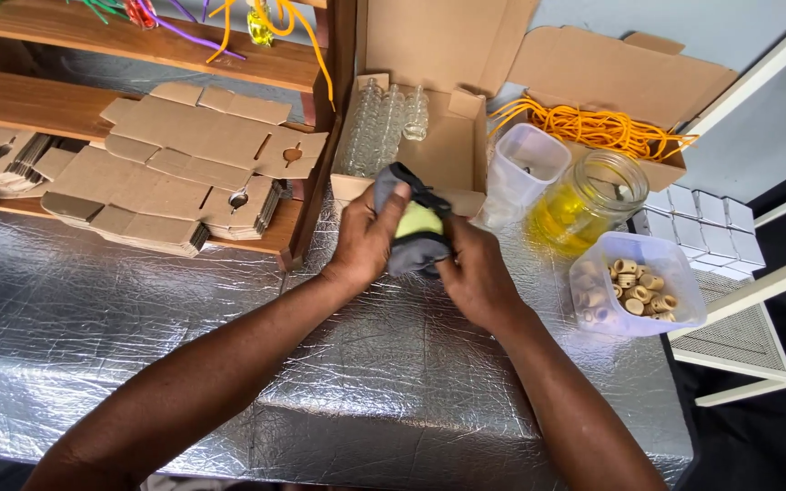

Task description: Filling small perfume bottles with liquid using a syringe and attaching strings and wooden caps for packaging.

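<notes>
An open brown cardboard box (452,136) stands at the back of the silver foil-covered table (93,318), clear glass bottles inside. Right of it sits a second open brown carton (611,77) holding orange cords. Left, flat brown die-cut box blanks (184,173) lie stacked on the wooden shelf. Far right, small white cubic boxes (707,223) stand in rows.

Silver foil-covered table (93,300); wooden shelf unit (138,55) at back left; pale wall (757,127); daylight.

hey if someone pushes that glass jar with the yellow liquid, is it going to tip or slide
The round glass jar of yellow liquid looks wide and squat, so it would probably slide rather than tip. It is open-topped, so a hard shove might slosh liquid out. The crinkled silver foil table cover may snag its base somewhat.
</notes>
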